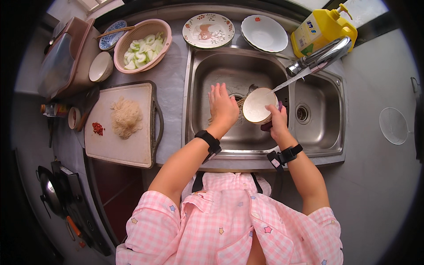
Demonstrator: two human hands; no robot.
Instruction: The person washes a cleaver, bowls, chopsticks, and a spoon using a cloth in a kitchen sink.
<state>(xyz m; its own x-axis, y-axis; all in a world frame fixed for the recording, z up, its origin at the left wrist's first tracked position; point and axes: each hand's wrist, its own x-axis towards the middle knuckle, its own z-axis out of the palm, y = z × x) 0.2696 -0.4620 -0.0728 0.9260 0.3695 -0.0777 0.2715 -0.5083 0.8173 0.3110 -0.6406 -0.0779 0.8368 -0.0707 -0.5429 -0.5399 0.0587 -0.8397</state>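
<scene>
A white bowl (pixel 259 106) is tilted over the left basin of the steel sink (pixel 212 68), with my right hand (pixel 279 121) gripping its near right rim. Against the bowl's outside, under that hand, is a dark purple cloth (pixel 267 127). Water streams from the chrome faucet (pixel 326 54) onto the far rim of the bowl. My left hand (pixel 224 107) is flat and empty above the basin, fingers stretched away from me, apart from the bowl. Partly hidden below it lie some chopsticks (pixel 240 102). A spoon (pixel 253 87) rests behind the bowl.
Behind the sink stand a patterned plate (pixel 208 31), a white dish (pixel 265 34) and a yellow detergent jug (pixel 319 33). At left are a pink colander (pixel 165 49) of sliced pale-green vegetable and a cutting board (pixel 116 155) bearing noodles (pixel 127 117) and chopped red pepper (pixel 98 129).
</scene>
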